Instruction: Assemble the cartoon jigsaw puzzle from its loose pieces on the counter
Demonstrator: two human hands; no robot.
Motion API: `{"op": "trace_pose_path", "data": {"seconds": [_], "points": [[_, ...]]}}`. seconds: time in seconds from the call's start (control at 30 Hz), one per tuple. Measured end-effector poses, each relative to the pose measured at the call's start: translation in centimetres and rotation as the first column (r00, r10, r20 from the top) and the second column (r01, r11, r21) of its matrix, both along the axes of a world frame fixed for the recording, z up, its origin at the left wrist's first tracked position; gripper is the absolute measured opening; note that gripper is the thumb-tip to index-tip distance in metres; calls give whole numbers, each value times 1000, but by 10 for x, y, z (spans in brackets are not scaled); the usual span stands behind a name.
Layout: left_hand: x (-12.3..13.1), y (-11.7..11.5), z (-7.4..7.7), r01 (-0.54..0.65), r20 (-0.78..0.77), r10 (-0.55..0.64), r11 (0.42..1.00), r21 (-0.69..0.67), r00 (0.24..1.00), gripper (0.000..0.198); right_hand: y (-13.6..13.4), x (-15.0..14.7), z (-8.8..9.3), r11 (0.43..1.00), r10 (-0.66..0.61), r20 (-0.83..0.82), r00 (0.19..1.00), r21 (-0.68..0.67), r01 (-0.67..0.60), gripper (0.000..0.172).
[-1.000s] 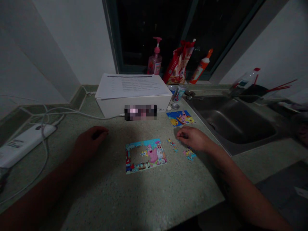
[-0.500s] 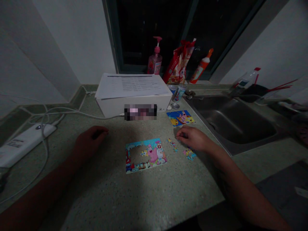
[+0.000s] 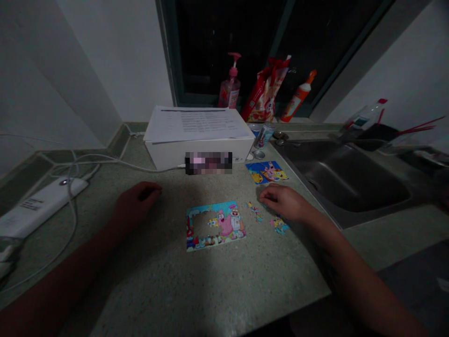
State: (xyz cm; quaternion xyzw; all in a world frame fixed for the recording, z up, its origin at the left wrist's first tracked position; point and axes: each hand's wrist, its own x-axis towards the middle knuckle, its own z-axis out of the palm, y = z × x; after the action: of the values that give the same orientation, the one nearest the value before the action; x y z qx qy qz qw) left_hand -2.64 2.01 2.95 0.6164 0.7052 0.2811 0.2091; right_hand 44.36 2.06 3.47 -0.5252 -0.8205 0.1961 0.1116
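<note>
Speckled green worktop [image 3: 210, 299], near the front edge: left hand [image 3: 136, 203] curled narrow, nothing visible in it, just left of part-built cartoon jigsaw [image 3: 214, 226], gap in its left half. Right hand [image 3: 282, 202] curled, grip unclear, right of jigsaw, beside loose pieces [image 3: 278, 225]. Behind: picture card [image 3: 266, 172], white box [image 3: 198, 159] under papers [image 3: 196, 125], steel sink [image 3: 351, 180] right.

The person's left hand [image 3: 136, 203] rests curled on the speckled counter [image 3: 217, 290], near a half-finished jigsaw puzzle [image 3: 224, 224]; the right hand [image 3: 284, 202] lies just beside some loose puzzle pieces [image 3: 278, 225]; a small picture card [image 3: 266, 172] lies behind, near the steel sink [image 3: 351, 178].
</note>
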Motion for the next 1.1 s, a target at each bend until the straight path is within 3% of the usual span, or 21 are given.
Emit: {"op": "trace_pose_path", "data": {"seconds": [0.6, 1.1], "points": [[-1, 0, 0, 2, 15, -2, 1000, -5, 1000, 40, -6, -14, 5, 998, 15, -20, 1000, 55, -14, 15], [0, -1, 0, -4, 0, 4, 1000, -18, 1000, 40, -12, -31, -2, 995, 67, 26, 997, 67, -68, 19]]}}
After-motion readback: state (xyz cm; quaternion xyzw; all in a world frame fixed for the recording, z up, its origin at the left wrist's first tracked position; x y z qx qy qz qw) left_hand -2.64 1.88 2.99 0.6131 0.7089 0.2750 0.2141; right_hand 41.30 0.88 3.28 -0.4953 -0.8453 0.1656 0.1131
